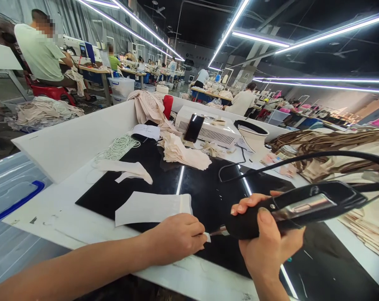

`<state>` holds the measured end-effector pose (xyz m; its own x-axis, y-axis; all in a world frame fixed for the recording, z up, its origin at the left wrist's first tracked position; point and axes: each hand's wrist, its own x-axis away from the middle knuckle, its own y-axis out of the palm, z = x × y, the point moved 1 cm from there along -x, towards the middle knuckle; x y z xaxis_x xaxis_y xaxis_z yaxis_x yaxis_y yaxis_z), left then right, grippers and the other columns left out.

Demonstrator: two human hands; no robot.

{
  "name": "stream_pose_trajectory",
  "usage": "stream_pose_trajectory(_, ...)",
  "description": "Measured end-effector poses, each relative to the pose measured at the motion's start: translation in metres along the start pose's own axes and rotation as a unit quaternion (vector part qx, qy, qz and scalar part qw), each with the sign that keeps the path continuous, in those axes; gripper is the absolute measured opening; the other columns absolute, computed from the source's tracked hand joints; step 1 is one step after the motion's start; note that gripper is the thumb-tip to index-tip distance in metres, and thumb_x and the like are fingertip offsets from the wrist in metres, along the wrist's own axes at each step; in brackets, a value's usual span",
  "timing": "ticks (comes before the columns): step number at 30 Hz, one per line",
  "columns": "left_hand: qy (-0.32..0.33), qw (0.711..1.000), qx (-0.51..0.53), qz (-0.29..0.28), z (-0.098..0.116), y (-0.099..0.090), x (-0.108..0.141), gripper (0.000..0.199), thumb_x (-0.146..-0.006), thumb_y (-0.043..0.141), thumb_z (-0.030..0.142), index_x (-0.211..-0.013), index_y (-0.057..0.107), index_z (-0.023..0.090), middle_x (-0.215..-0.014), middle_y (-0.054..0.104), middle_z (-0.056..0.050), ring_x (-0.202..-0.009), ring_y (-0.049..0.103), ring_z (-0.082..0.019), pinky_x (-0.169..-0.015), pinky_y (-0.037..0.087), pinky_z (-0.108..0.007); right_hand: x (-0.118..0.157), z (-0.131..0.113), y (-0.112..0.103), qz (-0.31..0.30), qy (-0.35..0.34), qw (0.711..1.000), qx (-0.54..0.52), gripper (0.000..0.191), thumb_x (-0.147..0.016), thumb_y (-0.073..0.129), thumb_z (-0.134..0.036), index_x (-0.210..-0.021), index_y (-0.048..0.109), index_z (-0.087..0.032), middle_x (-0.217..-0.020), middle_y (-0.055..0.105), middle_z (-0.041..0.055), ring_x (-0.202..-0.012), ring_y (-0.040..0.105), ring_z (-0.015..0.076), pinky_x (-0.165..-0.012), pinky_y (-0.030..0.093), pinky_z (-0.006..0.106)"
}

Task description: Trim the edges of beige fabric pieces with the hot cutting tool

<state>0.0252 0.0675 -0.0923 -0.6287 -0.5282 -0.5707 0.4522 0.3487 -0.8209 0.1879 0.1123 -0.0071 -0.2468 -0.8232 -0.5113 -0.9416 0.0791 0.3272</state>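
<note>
The right hand is wrapped tight around a black tool with a shiny silver strip on top. The thumb lies over the top of the tool and the fingers curl around it. The tool has a thin metal tip that points to the left. A black cord runs from the tool's back end up and across the counter.

The left hand is curled, with its fingertips pressed together on a tiny white scrap. The scrap sits right at the tool's tip, low and near the front edge of the counter. The two hands are close together.

Both hands are over a shiny black mat that lies on the white counter. Just behind the left hand, a flat white piece of cloth lies on the mat. Farther back there is another white piece, a bunch of thin white string, and a pile of pale pink cloth. A phone leans on a white box machine. A white bowl stands to the right of it. On the far right lies a big heap of tan and cream cloth.

A clear bin with a blue handle sits on the left. Far back, other people sit at long tables, one in a light green shirt.
</note>
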Motion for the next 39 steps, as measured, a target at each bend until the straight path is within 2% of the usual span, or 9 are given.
stream_pose_trajectory(9, -0.003, 1.000, 0.006, 0.008, 0.000, -0.001, -0.001, 0.018, -0.108, 0.052, 0.018, -0.097, 0.066, 0.013, -0.086, 0.062, -0.004, -0.085, 0.063, -0.018, -0.085, 0.054, -0.029, 0.005, -0.005, -0.003, -0.010, -0.003, 1.000, -0.008, 0.036, -0.078, 0.081, -0.027, -0.108, 0.061, -0.024, -0.075, 0.066, -0.0042, -0.059, 0.062, 0.0146, -0.051, 0.058, 0.031)
stream_pose_trajectory(15, -0.006, 1.000, 0.005, -0.003, -0.001, -0.004, 0.000, 0.018, -0.107, 0.053, 0.018, -0.093, 0.064, 0.015, -0.086, 0.062, -0.004, -0.087, 0.063, -0.018, -0.085, 0.054, -0.029, 0.007, -0.003, -0.004, -0.007, 0.005, 1.000, 0.001, 0.037, -0.079, 0.082, -0.027, -0.109, 0.061, -0.026, -0.077, 0.066, -0.0041, -0.060, 0.062, 0.0145, -0.053, 0.059, 0.032)
stream_pose_trajectory(20, -0.011, 0.999, -0.008, -0.038, -0.003, -0.013, 0.005, 0.019, -0.105, 0.056, 0.016, -0.086, 0.061, 0.016, -0.086, 0.061, -0.004, -0.084, 0.061, -0.018, -0.083, 0.054, -0.030, 0.010, -0.006, -0.008, 0.008, 0.005, 1.000, 0.007, 0.040, -0.078, 0.083, -0.027, -0.111, 0.061, -0.026, -0.079, 0.067, -0.0040, -0.062, 0.064, 0.0144, -0.055, 0.059, 0.032)
stream_pose_trajectory(23, -0.016, 0.999, 0.003, -0.046, -0.005, -0.021, 0.012, 0.015, -0.105, 0.055, 0.014, -0.091, 0.062, 0.016, -0.090, 0.062, -0.004, -0.088, 0.062, -0.018, -0.087, 0.054, -0.029, 0.012, -0.007, -0.009, 0.010, -0.002, 1.000, 0.004, 0.040, -0.078, 0.083, -0.027, -0.111, 0.061, -0.025, -0.079, 0.067, -0.0035, -0.063, 0.064, 0.0149, -0.055, 0.059, 0.032)
stream_pose_trajectory(27, -0.028, 0.999, 0.023, -0.029, -0.006, -0.028, 0.021, 0.011, -0.104, 0.055, 0.012, -0.100, 0.065, 0.015, -0.096, 0.065, -0.005, -0.093, 0.063, -0.017, -0.093, 0.054, -0.029, 0.012, -0.006, -0.009, 0.011, -0.005, 1.000, 0.002, 0.043, -0.077, 0.084, -0.025, -0.112, 0.061, -0.025, -0.079, 0.069, -0.0038, -0.062, 0.064, 0.0145, -0.055, 0.060, 0.032)
stream_pose_trajectory(32, -0.043, 0.998, 0.031, -0.014, -0.003, -0.028, 0.024, 0.010, -0.104, 0.058, 0.013, -0.104, 0.068, 0.015, -0.099, 0.067, -0.006, -0.094, 0.064, -0.018, -0.093, 0.055, -0.031, 0.009, -0.009, -0.006, 0.008, -0.010, 1.000, 0.001, 0.043, -0.075, 0.085, -0.024, -0.111, 0.061, -0.024, -0.077, 0.070, -0.0035, -0.060, 0.064, 0.0147, -0.055, 0.060, 0.031)
stream_pose_trajectory(39, -0.040, 0.999, 0.030, -0.018, -0.002, -0.028, 0.024, 0.009, -0.103, 0.058, 0.012, -0.103, 0.068, 0.014, -0.100, 0.067, -0.006, -0.095, 0.065, -0.018, -0.094, 0.055, -0.030, 0.004, -0.010, 0.000, 0.043, -0.014, 0.999, -0.008, 0.043, -0.072, 0.082, -0.023, -0.109, 0.060, -0.024, -0.076, 0.068, -0.0043, -0.059, 0.061, 0.0144, -0.051, 0.059, 0.030)
